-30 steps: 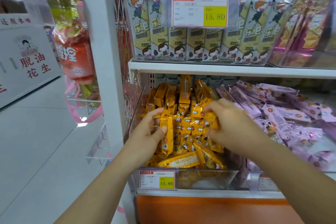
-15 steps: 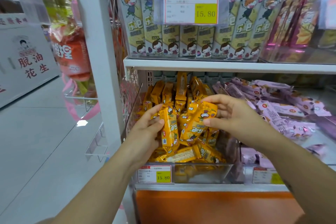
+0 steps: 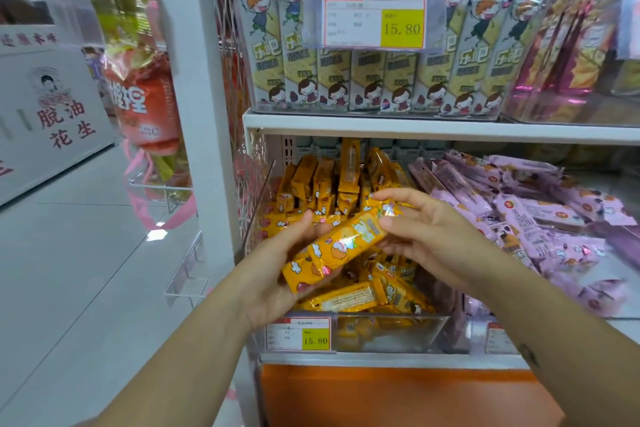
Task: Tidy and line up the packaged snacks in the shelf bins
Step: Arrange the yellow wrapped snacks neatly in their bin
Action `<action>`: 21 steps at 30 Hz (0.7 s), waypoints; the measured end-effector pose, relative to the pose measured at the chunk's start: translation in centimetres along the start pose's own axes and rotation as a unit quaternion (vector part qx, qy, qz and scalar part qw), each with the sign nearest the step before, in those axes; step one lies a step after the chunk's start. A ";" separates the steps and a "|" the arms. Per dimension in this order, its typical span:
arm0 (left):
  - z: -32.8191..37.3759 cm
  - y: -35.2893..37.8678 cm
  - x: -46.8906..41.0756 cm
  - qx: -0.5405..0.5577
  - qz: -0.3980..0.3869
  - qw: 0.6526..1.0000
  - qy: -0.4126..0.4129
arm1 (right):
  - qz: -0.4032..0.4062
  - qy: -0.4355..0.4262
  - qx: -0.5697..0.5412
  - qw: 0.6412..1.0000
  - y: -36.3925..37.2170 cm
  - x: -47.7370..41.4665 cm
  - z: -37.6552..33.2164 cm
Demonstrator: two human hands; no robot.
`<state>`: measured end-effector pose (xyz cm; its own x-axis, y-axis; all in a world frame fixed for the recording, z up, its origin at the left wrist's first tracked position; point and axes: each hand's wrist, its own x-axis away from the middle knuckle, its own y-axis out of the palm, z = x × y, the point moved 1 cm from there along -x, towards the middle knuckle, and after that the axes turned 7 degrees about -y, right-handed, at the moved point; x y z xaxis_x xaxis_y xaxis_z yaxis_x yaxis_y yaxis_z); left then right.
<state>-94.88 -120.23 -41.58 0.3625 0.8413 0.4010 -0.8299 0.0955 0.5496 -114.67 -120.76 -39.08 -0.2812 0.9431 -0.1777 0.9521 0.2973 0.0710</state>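
Note:
A clear bin (image 3: 394, 331) on the lower shelf holds several yellow snack packs (image 3: 349, 180), some upright at the back, others lying loose at the front. Above the bin I hold a small stack of yellow packs (image 3: 337, 250), tilted with the low end to the left. My left hand (image 3: 277, 274) cups the stack's lower end from beneath, thumb on top. My right hand (image 3: 426, 236) pinches its upper end between thumb and fingers.
Purple snack packs (image 3: 519, 215) fill the bin to the right. The upper shelf (image 3: 433, 126) carries upright grey-and-yellow packs (image 3: 363, 80) behind a price tag (image 3: 374, 19). A white post (image 3: 194, 97) stands left, with hanging orange bags (image 3: 142, 104) beyond it.
Both hands lifted out of the bin with packs. The separate packs in each hand came together into one tilted stack held between both hands.

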 end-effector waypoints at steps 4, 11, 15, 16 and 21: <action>1.0 -0.5 1.1 0.021 -0.097 0.995 0.015 | 0.013 -0.005 0.052 0.999 -0.4 -0.1 0.4; 1.0 -0.7 1.1 -0.152 -0.075 0.974 0.149 | 0.067 -0.034 0.056 0.996 -0.6 -0.2 0.7; 0.6 -0.4 0.8 -0.317 0.062 0.916 0.238 | 0.058 -0.049 0.156 0.985 -0.1 0.0 0.8; 0.6 -0.5 0.8 -0.338 0.079 0.904 0.248 | 0.056 -0.047 0.169 0.983 -0.2 0.0 0.7; 0.8 -0.8 1.1 -0.466 0.139 0.816 0.313 | 0.006 -0.016 0.377 0.926 -0.9 0.0 1.3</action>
<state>-93.50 -119.85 -40.94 0.0597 0.9784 -0.1981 -0.9106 -0.0280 -0.4124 -115.32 -121.25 -40.37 -0.2784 0.9372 -0.2100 0.7716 0.0880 -0.6300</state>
